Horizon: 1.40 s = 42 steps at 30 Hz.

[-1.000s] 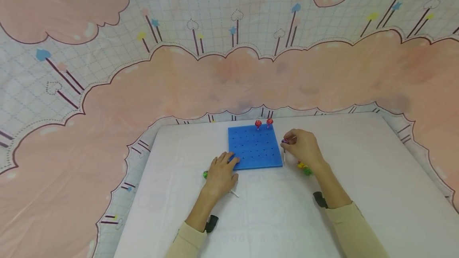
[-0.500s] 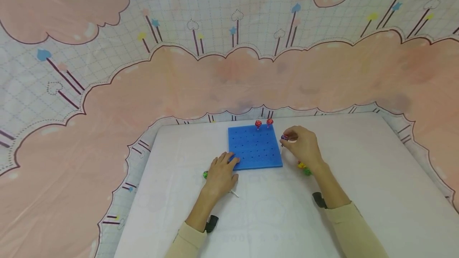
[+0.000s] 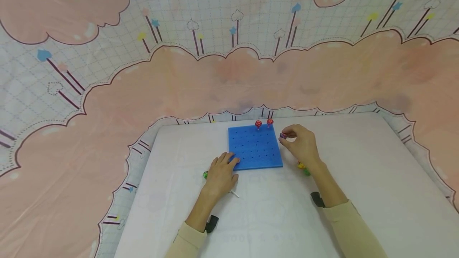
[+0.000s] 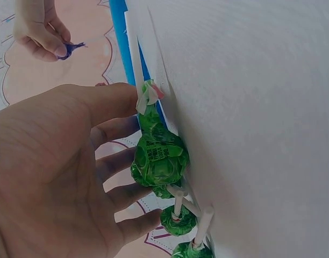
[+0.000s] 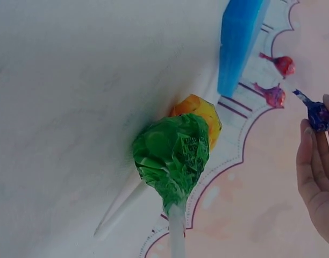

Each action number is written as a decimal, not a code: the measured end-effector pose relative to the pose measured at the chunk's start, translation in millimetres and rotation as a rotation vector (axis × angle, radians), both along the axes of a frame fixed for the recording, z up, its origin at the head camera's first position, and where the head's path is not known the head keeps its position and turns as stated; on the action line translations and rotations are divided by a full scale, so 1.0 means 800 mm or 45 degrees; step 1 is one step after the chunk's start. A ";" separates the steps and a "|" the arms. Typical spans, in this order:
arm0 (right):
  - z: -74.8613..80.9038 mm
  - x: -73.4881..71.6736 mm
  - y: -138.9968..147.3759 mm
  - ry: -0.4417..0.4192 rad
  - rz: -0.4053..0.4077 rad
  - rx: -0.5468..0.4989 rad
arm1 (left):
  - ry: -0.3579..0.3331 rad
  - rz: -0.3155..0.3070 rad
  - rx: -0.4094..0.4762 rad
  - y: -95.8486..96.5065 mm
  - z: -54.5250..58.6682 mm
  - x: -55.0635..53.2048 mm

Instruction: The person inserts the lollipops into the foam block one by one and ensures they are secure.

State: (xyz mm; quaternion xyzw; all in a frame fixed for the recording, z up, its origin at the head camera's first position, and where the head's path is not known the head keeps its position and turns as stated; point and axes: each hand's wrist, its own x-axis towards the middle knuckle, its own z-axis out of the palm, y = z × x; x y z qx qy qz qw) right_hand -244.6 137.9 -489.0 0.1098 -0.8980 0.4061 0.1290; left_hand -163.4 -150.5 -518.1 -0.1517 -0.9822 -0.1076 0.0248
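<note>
My right hand pinches a dark blue-wrapped lollipop by its head, just off the right side of a blue board dotted with small holes. In the right wrist view that lollipop's wrapper shows clearly between thumb and fingers. Two red lollipops stand in the board's far right edge. My left hand rests with fingers spread on the board's near left corner. Several green lollipops lie by its palm in the left wrist view; from the head they are mostly hidden beneath that hand.
Below the right wrist, a yellow lollipop and a green lollipop lie on the white table. Behind the table's far edge hangs a cloth printed with pink clouds.
My right hand has moved slightly away from me and left with the blue lollipop, whose stick no longer shows in the head view. The left hand has stayed in place.
</note>
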 end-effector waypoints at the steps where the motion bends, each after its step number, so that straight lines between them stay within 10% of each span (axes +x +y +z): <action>1: 0.000 0.000 -0.001 0.010 -0.002 -0.002 | -0.001 0.000 0.000 0.000 0.000 0.000; 42: -0.006 -0.025 -0.021 0.146 0.029 -0.054 | 0.006 -0.013 0.014 -0.002 -0.001 -0.001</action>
